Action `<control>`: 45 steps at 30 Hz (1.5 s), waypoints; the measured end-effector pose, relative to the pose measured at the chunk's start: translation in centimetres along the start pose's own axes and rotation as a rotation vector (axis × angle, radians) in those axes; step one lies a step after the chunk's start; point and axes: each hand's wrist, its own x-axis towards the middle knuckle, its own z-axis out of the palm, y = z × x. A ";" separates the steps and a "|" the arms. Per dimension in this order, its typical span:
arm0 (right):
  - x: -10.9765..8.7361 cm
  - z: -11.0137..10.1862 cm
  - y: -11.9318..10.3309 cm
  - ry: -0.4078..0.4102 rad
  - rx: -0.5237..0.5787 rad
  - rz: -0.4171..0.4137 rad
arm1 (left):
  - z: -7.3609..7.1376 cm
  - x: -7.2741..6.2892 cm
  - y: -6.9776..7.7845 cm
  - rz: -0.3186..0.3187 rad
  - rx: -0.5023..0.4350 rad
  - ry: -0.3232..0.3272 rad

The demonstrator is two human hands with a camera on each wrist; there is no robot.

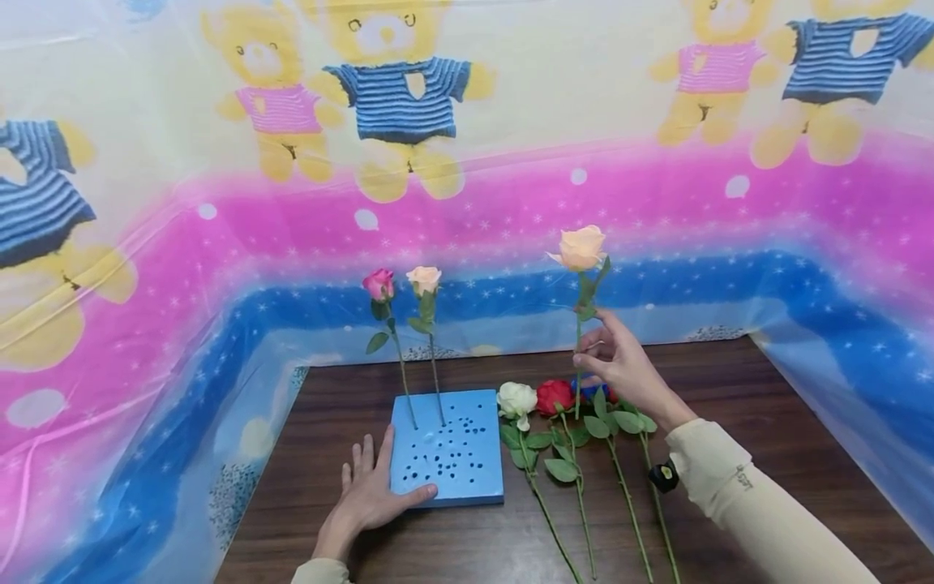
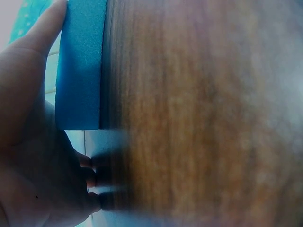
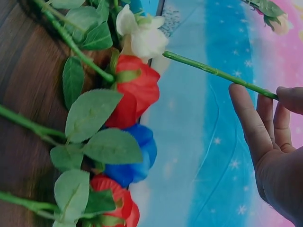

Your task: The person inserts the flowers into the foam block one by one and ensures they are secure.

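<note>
My right hand [image 1: 620,357] pinches the stem of a peach rose [image 1: 581,248], raised upright above the back of the table. In the right wrist view the bare lower end of the green stem [image 3: 213,71] sticks out past the fingers, touching nothing. My left hand [image 1: 368,491] lies against the left front corner of a blue foam block [image 1: 485,485], fingers spread along its side and thumb on top. Many small holes dot the block. A pink rose [image 1: 379,285] and a second peach rose [image 1: 425,281] stand in it.
Right of the block lie a white rose [image 1: 516,401], a red rose [image 1: 554,397] and a blue rose [image 3: 135,156], with another red rose [image 3: 116,201] beside them. Their stems point toward the front of the dark wooden table [image 1: 467,551]. A bear-printed curtain [image 1: 511,122] surrounds the table.
</note>
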 end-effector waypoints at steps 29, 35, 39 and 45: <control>3.2 6.0 -1.8 -0.079 0.109 -0.018 | -0.1 -0.2 0.0 0.005 -0.003 0.011; 3.8 7.2 -1.6 -0.080 0.131 -0.014 | -0.2 -0.3 0.0 0.003 0.003 0.015; 4.0 7.9 -1.3 -0.094 0.147 -0.021 | -0.2 -0.2 -0.1 0.004 0.003 0.016; 4.3 8.9 -1.3 -0.111 0.133 -0.032 | -0.2 -0.2 -0.1 0.011 -0.011 0.010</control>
